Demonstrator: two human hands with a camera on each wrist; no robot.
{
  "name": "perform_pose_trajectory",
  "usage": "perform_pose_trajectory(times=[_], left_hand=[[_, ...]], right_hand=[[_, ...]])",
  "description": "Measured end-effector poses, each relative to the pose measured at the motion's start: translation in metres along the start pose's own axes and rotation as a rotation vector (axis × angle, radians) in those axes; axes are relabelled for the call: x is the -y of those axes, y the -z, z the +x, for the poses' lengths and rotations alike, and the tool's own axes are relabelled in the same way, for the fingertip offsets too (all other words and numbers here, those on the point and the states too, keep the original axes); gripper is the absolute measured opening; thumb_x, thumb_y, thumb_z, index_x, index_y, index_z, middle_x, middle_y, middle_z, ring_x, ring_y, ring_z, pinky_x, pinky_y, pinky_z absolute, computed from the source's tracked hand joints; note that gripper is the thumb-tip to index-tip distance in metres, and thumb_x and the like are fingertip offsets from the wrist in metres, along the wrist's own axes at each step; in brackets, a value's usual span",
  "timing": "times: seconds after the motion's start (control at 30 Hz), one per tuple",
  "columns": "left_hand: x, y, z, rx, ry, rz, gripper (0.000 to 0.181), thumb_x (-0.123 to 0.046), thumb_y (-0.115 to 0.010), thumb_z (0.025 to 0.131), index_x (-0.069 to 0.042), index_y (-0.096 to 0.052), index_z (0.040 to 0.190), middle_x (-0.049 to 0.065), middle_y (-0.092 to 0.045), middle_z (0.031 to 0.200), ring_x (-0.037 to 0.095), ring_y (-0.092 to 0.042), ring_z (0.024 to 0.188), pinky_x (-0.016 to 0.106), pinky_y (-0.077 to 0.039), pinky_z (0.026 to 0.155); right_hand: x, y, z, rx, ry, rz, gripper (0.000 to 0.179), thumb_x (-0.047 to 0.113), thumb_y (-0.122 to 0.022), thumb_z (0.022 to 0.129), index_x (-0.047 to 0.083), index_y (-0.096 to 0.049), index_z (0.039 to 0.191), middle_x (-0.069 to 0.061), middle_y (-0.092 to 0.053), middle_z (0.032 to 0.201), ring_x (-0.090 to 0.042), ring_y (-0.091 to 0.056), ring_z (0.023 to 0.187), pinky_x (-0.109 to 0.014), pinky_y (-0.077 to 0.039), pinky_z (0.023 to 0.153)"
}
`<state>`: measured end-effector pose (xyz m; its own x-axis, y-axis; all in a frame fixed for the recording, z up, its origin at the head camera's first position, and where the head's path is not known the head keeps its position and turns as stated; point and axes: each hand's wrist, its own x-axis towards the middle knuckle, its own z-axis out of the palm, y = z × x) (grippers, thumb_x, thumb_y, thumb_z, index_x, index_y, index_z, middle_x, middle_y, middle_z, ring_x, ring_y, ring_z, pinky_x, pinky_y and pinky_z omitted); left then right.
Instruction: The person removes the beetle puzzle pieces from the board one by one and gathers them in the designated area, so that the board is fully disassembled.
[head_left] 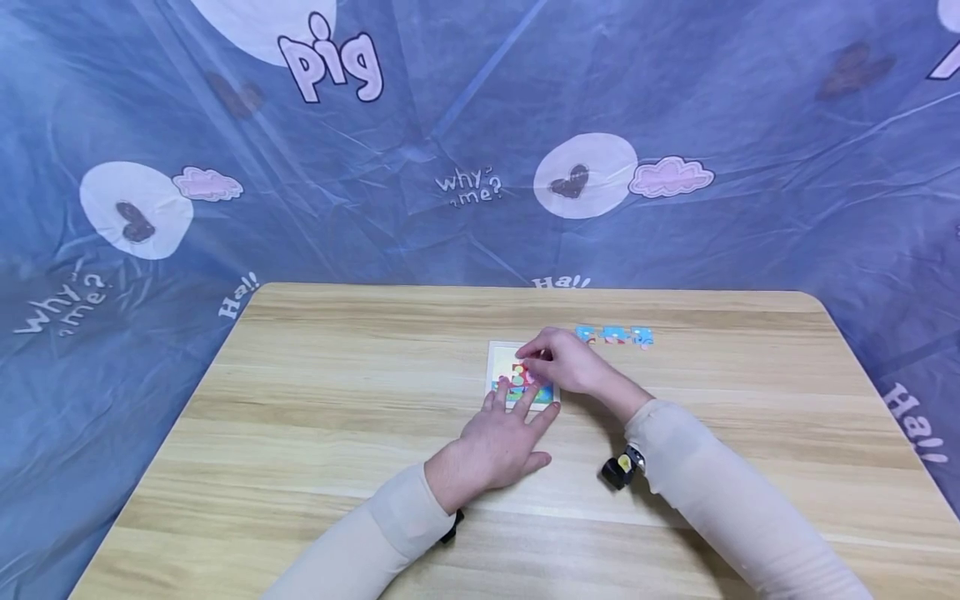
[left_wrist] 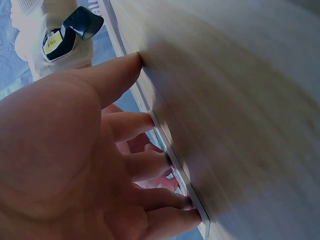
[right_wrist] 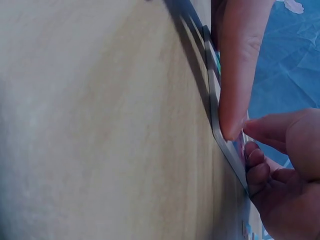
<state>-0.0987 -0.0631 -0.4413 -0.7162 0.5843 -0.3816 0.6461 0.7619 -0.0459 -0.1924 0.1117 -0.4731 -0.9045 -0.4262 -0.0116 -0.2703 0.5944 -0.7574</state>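
Note:
A small square jigsaw puzzle tray [head_left: 490, 357] with a pale rim lies on the table. Red, green and blue puzzle pieces [head_left: 517, 377] fill its nearer part, while its far left shows a pale yellow base. My left hand [head_left: 501, 443] reaches over the near side, fingers spread and fingertips pressing on the tray and its rim; the thumb stays off to the right. Over the tray's right half, my right hand [head_left: 568, 362] pinches a puzzle piece between thumb and fingers, mostly hidden by them. In the right wrist view, a left fingertip [right_wrist: 231, 131] rests on the rim beside the right fingers.
Several loose blue puzzle pieces [head_left: 615, 335] lie in a row beyond the right hand. The wood-grain table [head_left: 300, 425] ends at a blue printed cloth [head_left: 420, 225] hung behind and at the sides. A black wrist camera [head_left: 619, 472] sits below the right sleeve.

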Motion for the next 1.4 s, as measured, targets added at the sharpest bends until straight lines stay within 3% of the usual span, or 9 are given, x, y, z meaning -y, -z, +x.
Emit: perform_pose_trajectory(times=[0.2,0.4,0.67,1.1,1.4], left_hand=[[0.0003,0.0007,0.0017,0.005,-0.009,-0.014,0.069,-0.058,-0.053,0.109,-0.032,-0.034,0.171,0.009,-0.029,0.179,0.052,-0.034,0.160,0.054,-0.039,0.129],[-0.0004,0.0004,0.0013,0.011,-0.003,-0.030,0.069,-0.058,-0.055,0.109,-0.033,-0.036,0.170,0.008,-0.028,0.179,0.052,-0.035,0.159,0.055,-0.039,0.129],[-0.0013,-0.0021,0.0011,0.000,0.003,-0.035,0.069,-0.059,-0.054,0.109,-0.034,-0.035,0.170,0.006,-0.027,0.180,0.052,-0.035,0.159,0.054,-0.039,0.128],[-0.0033,-0.0053,0.0014,-0.011,0.004,-0.043,0.069,-0.059,-0.055,0.109,-0.033,-0.037,0.170,0.005,-0.028,0.180,0.054,-0.036,0.158,0.055,-0.040,0.128],[-0.0039,-0.0014,0.0045,0.000,0.001,-0.043,0.067,-0.055,-0.055,0.110,-0.029,-0.037,0.169,0.007,-0.028,0.180,0.055,-0.037,0.157,0.057,-0.041,0.127]], right_hand=[[0.0018,-0.0018,-0.0010,-0.002,-0.021,-0.016,0.019,0.008,-0.071,0.101,0.004,-0.083,0.115,-0.011,-0.073,0.105,-0.020,-0.064,0.095,-0.035,-0.052,0.086],[0.0048,-0.0035,0.0013,-0.005,-0.065,-0.036,0.022,0.009,-0.068,0.102,0.000,-0.080,0.118,-0.014,-0.072,0.106,-0.022,-0.067,0.094,-0.040,-0.057,0.088],[0.0050,-0.0043,-0.0008,-0.021,-0.091,-0.051,0.017,0.009,-0.069,0.103,0.000,-0.081,0.111,-0.014,-0.072,0.105,-0.023,-0.068,0.093,-0.043,-0.060,0.090],[0.0021,-0.0043,-0.0017,-0.008,-0.122,0.021,0.018,0.012,-0.068,0.104,0.000,-0.079,0.112,-0.015,-0.070,0.108,-0.018,-0.068,0.088,-0.035,-0.058,0.084],[0.0007,-0.0026,-0.0019,0.002,-0.126,0.095,0.019,0.010,-0.065,0.106,-0.002,-0.077,0.113,-0.012,-0.073,0.095,-0.012,-0.068,0.074,-0.030,-0.057,0.075]])
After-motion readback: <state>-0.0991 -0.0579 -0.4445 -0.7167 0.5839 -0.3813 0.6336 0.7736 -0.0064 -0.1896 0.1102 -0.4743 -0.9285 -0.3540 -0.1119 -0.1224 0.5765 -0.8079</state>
